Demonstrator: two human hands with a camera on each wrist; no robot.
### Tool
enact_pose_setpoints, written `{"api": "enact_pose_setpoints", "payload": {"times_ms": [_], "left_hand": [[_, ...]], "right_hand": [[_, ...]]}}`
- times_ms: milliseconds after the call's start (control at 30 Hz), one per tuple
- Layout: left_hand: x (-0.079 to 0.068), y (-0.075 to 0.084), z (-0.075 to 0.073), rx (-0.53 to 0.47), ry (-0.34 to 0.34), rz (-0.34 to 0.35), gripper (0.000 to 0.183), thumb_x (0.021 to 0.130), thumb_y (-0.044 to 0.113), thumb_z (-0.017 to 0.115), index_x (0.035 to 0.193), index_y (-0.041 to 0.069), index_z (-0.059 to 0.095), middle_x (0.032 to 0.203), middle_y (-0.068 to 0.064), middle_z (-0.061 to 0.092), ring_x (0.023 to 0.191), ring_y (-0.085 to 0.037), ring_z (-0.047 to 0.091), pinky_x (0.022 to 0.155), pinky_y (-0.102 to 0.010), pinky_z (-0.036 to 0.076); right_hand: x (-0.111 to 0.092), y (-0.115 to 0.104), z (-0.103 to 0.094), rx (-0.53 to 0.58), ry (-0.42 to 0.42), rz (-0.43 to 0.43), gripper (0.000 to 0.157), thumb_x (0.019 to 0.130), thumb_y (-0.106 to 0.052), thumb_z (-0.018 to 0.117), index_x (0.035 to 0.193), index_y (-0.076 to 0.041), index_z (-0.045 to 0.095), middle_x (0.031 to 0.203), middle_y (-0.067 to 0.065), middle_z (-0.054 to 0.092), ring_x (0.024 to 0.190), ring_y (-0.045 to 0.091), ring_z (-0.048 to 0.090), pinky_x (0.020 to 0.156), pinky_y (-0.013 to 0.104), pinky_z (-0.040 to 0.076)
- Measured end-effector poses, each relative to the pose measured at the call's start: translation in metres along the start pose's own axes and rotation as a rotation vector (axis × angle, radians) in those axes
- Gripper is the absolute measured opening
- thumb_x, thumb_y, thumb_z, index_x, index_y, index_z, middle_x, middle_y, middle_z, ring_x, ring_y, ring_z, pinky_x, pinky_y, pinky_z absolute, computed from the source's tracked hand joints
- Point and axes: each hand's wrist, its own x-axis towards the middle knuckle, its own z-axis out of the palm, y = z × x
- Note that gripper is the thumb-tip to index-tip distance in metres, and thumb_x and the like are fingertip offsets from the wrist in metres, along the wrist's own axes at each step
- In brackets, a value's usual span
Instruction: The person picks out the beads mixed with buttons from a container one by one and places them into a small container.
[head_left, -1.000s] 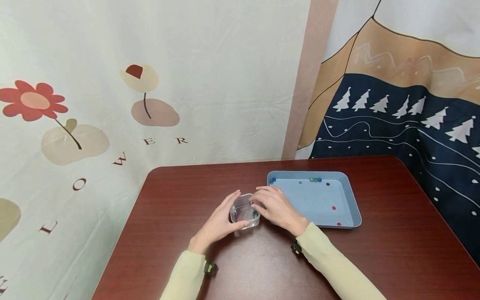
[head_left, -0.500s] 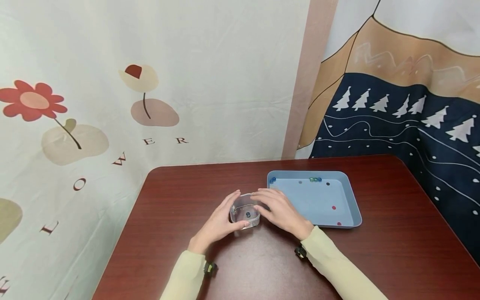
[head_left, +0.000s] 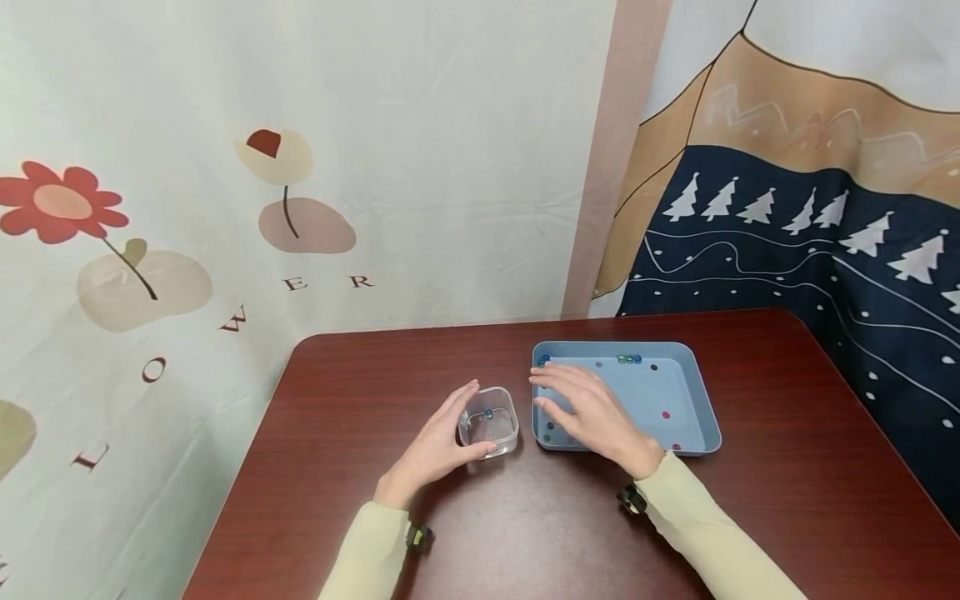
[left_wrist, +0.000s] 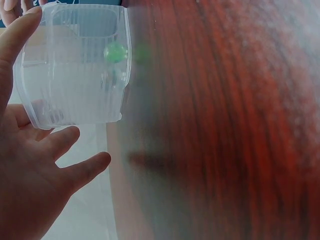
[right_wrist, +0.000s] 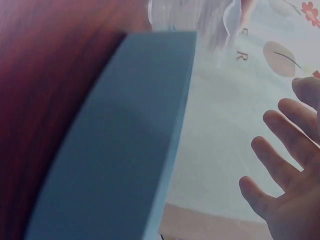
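Observation:
A clear plastic container (head_left: 487,431) stands on the table, gripped at its left side by my left hand (head_left: 433,454), thumb in front and fingers behind. A blue marble (head_left: 489,413) shows inside it from above. Through its ribbed wall the left wrist view shows a green marble (left_wrist: 116,52) low in the container. My right hand (head_left: 600,421) hovers over the left part of the blue tray (head_left: 633,408), its fingers spread and holding nothing. The right wrist view shows that hand (right_wrist: 295,165) beside the tray's outer wall (right_wrist: 120,130).
Several marbles lie scattered in the tray, among them a red marble (head_left: 666,415), a dark marble (head_left: 654,367) and a green marble (head_left: 621,359) in a row at the back. The brown table (head_left: 390,375) ends at a printed curtain (head_left: 450,208) behind.
My right hand has drawn back rightward from over the container to above the tray. Marbles inside the container have shifted about. The left hand keeps its hold in the same place.

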Motion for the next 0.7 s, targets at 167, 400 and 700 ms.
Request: {"api": "enact_pose_setpoints", "payload": {"times_ms": [167,400,700], "left_hand": [[0.000,-0.001,0.000,0.000,0.005,0.004,0.099,0.083,0.043,0.087,0.161,0.007,0.036,0.166,-0.006,0.035,0.148,-0.024,0.038,0.119,-0.048,0.035],[0.000,-0.001,0.000,0.008,0.006,0.007,0.099,0.083,0.042,0.087,0.161,0.008,0.036,0.166,-0.006,0.035,0.147,-0.024,0.040,0.118,-0.048,0.036],[0.000,0.000,-0.001,-0.002,-0.004,-0.013,0.101,0.083,0.044,0.086,0.162,0.009,0.034,0.167,-0.006,0.033,0.148,-0.025,0.039,0.118,-0.049,0.035]], "right_hand": [[0.002,0.004,-0.013,-0.033,-0.004,0.025,0.038,0.100,-0.022,0.071,0.135,-0.007,0.069,0.137,0.007,0.067,0.137,0.029,0.054,0.114,0.057,0.039],[0.008,0.015,-0.026,-0.071,0.003,-0.002,0.039,0.098,-0.020,0.072,0.134,-0.005,0.069,0.136,0.010,0.067,0.136,0.033,0.054,0.113,0.059,0.039],[0.021,0.027,-0.038,-0.100,-0.088,0.008,0.044,0.097,-0.025,0.075,0.137,-0.007,0.067,0.141,0.011,0.064,0.137,0.033,0.052,0.114,0.057,0.039]]}}
